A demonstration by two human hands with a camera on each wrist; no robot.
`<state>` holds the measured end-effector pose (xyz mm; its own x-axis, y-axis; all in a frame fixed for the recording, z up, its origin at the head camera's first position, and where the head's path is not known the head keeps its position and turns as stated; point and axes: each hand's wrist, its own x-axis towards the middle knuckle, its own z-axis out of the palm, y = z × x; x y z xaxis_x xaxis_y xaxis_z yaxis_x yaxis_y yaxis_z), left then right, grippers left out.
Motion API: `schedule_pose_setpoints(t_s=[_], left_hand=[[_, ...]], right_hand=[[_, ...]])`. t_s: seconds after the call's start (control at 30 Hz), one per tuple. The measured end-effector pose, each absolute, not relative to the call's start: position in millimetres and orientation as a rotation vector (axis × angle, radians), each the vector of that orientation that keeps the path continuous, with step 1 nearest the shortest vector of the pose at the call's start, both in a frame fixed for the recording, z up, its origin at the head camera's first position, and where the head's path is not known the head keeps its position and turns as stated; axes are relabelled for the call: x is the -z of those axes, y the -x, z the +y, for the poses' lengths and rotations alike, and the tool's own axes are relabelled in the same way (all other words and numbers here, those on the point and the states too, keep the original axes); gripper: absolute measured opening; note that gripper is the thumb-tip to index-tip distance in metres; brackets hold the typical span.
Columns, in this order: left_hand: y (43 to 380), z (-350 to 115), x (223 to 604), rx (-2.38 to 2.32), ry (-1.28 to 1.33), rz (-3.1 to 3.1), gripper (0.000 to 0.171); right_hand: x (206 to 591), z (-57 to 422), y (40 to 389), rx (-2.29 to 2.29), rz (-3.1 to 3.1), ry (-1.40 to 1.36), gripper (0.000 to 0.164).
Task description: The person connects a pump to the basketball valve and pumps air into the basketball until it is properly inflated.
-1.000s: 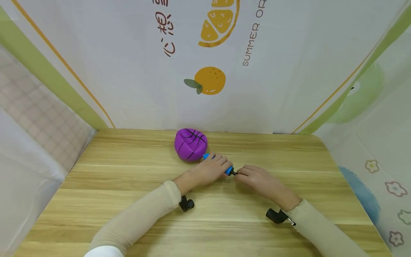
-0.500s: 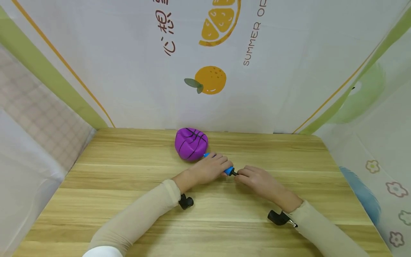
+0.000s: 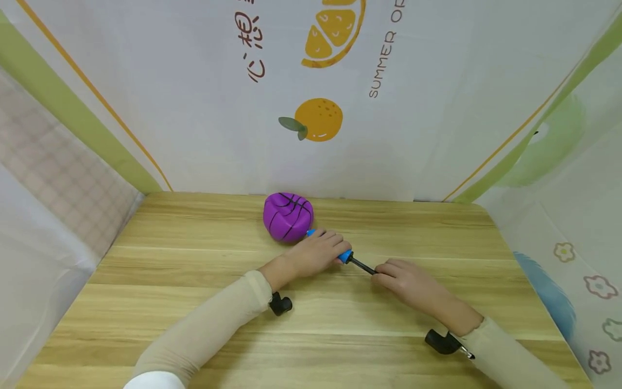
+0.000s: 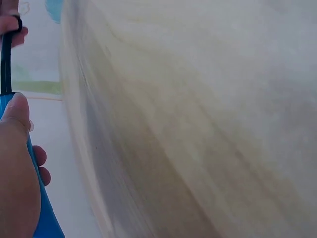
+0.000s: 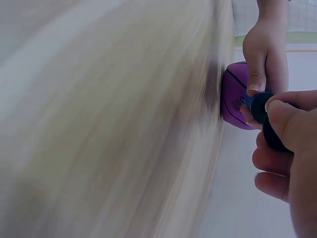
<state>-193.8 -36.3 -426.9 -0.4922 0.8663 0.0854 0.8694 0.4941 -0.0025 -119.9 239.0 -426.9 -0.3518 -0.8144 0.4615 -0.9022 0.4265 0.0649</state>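
Observation:
A purple ball (image 3: 289,217) with black lines, dented on top, sits near the table's back edge. My left hand (image 3: 318,253) grips the blue barrel of a hand pump (image 3: 345,256), whose tip meets the ball's lower right side. From the barrel's other end a black rod (image 3: 363,265) sticks out. My right hand (image 3: 405,282) holds the black handle at the rod's end; in the right wrist view the thumb and fingers close around that handle (image 5: 273,134). The left wrist view shows the left thumb lying along the blue barrel (image 4: 45,215).
The wooden table (image 3: 311,335) reaches back to a white cloth (image 3: 218,135) printed with oranges. More printed cloth hangs at both sides. A black camera mount (image 3: 281,304) sits at the left wrist, and another mount (image 3: 443,342) at the right.
My right hand has moved right and toward me, drawing the black rod farther out of the barrel. The left hand and the ball have stayed nearly in place.

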Motion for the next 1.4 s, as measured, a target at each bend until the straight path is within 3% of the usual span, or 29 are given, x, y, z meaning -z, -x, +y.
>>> schedule_pose_setpoints(t_s=[0.87, 0.93, 1.03, 1.2, 1.4], left_hand=[[191.9, -37.5, 427.0, 0.037, 1.501, -2.653, 0.037], [191.4, -36.5, 427.2, 0.028, 1.495, -2.654, 0.037], [190.1, -35.9, 426.1, 0.018, 1.491, -2.661, 0.038], [188.1, -34.7, 424.4, -0.005, 1.489, -2.671, 0.036], [185.2, -33.1, 422.6, -0.013, 1.488, -2.694, 0.037]], right_hand=[[420.2, 254.6, 103.6, -0.267, -2.259, -1.457, 0.05], [419.2, 251.0, 106.9, -0.277, -2.281, -1.467, 0.042], [418.8, 244.9, 112.9, -0.264, -2.315, -1.476, 0.012], [420.9, 231.9, 124.4, -0.217, -2.344, -1.469, 0.033], [424.3, 216.8, 137.3, -0.212, -2.305, -1.492, 0.011]])
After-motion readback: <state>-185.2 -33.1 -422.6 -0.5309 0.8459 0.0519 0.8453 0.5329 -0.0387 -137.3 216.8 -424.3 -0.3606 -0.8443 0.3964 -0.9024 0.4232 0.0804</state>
